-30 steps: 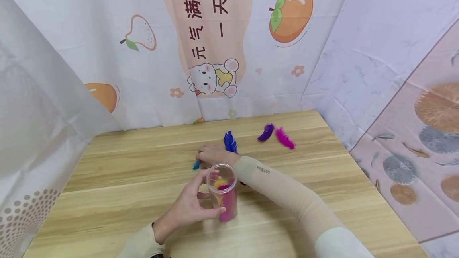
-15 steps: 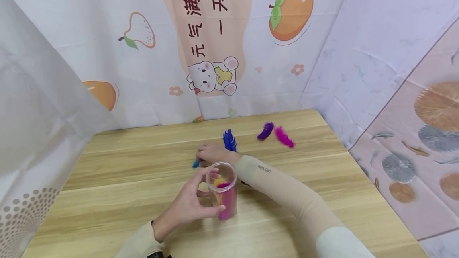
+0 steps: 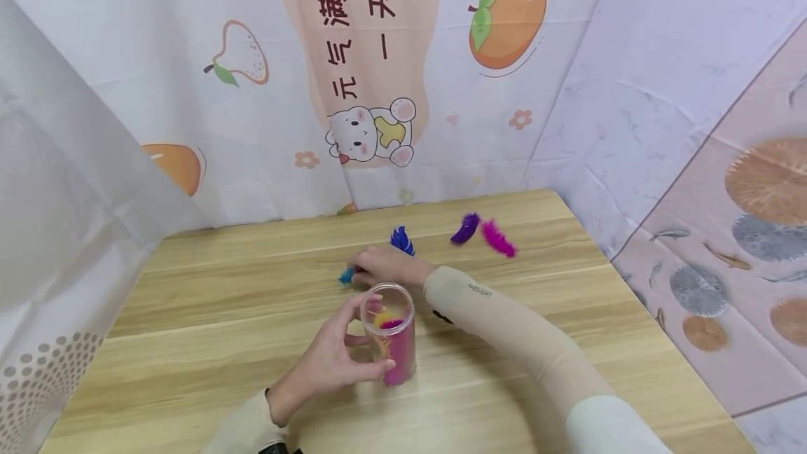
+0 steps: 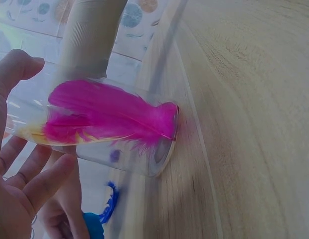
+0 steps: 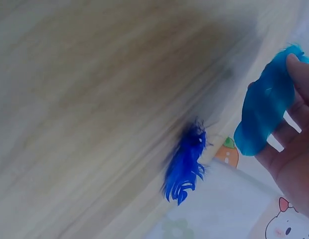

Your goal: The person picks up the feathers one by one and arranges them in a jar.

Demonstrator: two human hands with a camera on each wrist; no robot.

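My left hand (image 3: pixel 340 356) holds a clear plastic cup (image 3: pixel 410 356) upright on the table, thumb and fingers around its side. Inside the cup stand a magenta feather (image 4: pixel 104 109) and a yellow feather (image 4: pixel 37 133). Just beyond the cup, my right hand (image 3: pixel 387 266) pinches a turquoise feather (image 5: pixel 266 102) between thumb and fingers; the feather appears raised off the table in the right wrist view. A dark blue feather (image 5: pixel 186 164) lies on the table behind the right hand, partly hidden by it in the head view.
A purple feather (image 3: pixel 465 228) and a magenta feather (image 3: pixel 499 238) lie side by side at the back right of the wooden table (image 3: pixel 221 307). Printed curtains (image 3: pixel 265 125) stand behind and along both sides. My right forearm (image 3: pixel 517 328) crosses over the table's right half.
My right hand has risen a little and shifted slightly right, carrying the turquoise feather, and covers more of the dark blue one. The left hand and cup have stayed in place.
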